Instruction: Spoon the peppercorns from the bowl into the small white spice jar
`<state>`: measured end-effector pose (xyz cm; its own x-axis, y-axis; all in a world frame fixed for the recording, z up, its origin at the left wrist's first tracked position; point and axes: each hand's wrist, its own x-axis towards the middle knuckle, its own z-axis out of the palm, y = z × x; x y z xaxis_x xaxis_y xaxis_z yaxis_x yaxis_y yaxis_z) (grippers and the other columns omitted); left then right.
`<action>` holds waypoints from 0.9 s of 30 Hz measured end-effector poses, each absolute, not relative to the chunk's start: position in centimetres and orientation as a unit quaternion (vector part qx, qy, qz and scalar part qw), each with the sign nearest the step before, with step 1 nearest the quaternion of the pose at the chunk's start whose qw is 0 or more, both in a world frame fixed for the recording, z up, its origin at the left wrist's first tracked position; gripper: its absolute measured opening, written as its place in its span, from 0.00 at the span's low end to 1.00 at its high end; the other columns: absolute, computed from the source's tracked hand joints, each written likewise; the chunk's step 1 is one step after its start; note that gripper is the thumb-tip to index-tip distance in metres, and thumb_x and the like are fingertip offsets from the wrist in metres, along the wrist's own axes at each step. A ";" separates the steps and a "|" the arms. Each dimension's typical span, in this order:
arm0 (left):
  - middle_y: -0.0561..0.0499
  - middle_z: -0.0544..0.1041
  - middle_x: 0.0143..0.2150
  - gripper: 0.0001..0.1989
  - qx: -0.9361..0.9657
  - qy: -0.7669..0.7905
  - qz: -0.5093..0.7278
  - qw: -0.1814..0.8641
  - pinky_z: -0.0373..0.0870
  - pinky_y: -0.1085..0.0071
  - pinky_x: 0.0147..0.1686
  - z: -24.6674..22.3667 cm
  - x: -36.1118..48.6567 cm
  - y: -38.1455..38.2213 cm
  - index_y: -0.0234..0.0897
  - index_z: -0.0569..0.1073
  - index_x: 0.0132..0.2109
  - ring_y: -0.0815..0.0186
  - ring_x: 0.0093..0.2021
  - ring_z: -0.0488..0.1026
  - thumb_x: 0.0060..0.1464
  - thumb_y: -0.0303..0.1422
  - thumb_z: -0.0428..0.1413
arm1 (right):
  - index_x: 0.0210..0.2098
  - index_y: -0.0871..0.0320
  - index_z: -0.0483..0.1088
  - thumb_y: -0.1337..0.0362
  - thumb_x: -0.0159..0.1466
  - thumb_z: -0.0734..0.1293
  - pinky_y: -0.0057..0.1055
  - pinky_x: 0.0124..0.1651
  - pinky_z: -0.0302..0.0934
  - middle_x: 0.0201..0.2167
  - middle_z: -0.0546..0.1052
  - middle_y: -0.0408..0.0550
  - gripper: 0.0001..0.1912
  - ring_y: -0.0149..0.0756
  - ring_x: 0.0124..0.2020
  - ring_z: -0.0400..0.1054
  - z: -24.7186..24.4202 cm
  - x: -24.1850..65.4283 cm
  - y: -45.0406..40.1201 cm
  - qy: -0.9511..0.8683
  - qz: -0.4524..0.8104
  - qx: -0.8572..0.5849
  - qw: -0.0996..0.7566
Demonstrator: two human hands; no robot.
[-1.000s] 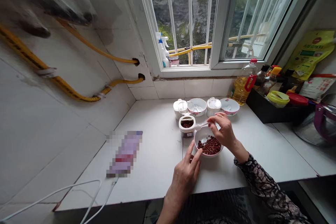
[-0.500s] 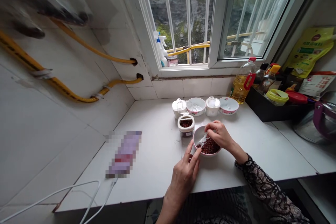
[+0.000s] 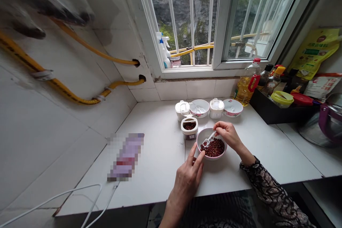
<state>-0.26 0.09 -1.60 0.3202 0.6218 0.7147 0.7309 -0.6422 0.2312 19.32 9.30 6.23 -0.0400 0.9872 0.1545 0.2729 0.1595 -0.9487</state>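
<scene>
A white bowl [image 3: 223, 154] with a pink rim stands on the counter, partly filled with dark red grains that look like Sichuan peppercorns [image 3: 215, 147]. My right hand [image 3: 227, 135] pinches the handle of a small white spoon [image 3: 207, 141], its scoop low among the grains on the bowl's left side. At the near left rim, the fingers of my left hand [image 3: 188, 176] grip the bowl; its thumb is hard to make out. Just left of the bowl is a white seasoning jar [image 3: 189, 134], its clear lid raised, with similar dark red grains inside.
Behind stand two lidded white jars [image 3: 216, 111] and two flowered bowls [image 3: 233, 108]. An oil bottle [image 3: 245, 87] and a black box [image 3: 267, 108] of bottles are at the right, beside a purple-handled pot [image 3: 317, 128]. A blurred purple object [image 3: 127, 155] with a white cable lies left.
My right hand has shifted slightly right and up with the spoon, showing more of the spoon and the grains. My left hand stays at the bowl's rim.
</scene>
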 end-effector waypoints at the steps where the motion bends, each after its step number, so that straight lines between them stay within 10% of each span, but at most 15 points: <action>1: 0.31 0.66 0.64 0.18 -0.810 -0.417 -0.407 0.066 0.76 0.74 0.31 -1.6 -0.3 0.1 0.35 0.65 0.60 0.67 0.37 0.79 0.65 0.24 0.47 | 0.23 0.57 0.70 0.63 0.50 0.61 0.29 0.32 0.62 0.16 0.73 0.41 0.08 0.34 0.22 0.70 6.3 19.3 9.3 -0.608 0.388 -0.518 0.459; 17: 0.32 0.65 0.65 0.19 -0.810 -0.417 -0.409 0.050 0.77 0.73 0.33 -1.6 -0.3 0.0 0.36 0.64 0.61 0.67 0.38 0.79 0.65 0.25 0.47 | 0.29 0.58 0.72 0.61 0.54 0.64 0.32 0.36 0.66 0.22 0.77 0.44 0.08 0.35 0.26 0.72 6.7 19.0 10.1 -0.580 0.411 -0.486 0.508; 27: 0.31 0.67 0.63 0.17 -0.806 -0.417 -0.415 0.067 0.77 0.73 0.32 -1.5 -0.2 0.2 0.35 0.66 0.60 0.67 0.37 0.79 0.66 0.26 0.46 | 0.38 0.57 0.73 0.69 0.68 0.59 0.42 0.50 0.59 0.33 0.80 0.51 0.11 0.42 0.37 0.71 7.7 15.5 9.8 -0.808 0.061 -0.386 0.440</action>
